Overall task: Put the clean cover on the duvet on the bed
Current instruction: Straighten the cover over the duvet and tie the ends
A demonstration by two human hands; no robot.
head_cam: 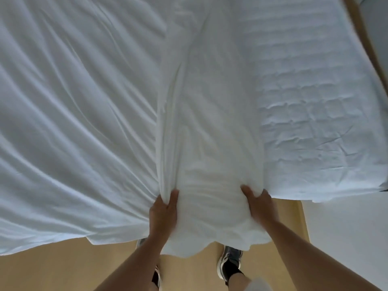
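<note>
The person is standing at the edge of the bed (pixel 315 101), whose quilted top is showing on the right. The left hand (pixel 164 208) is gripping gathered folds of the white cover (pixel 73 122), which is lying spread over the bed's left part. The right hand (pixel 259 204) is clutching the far side of the bulky duvet (pixel 210 143) bundle lying up the middle. Whether it is sitting inside the cover cannot be told.
</note>
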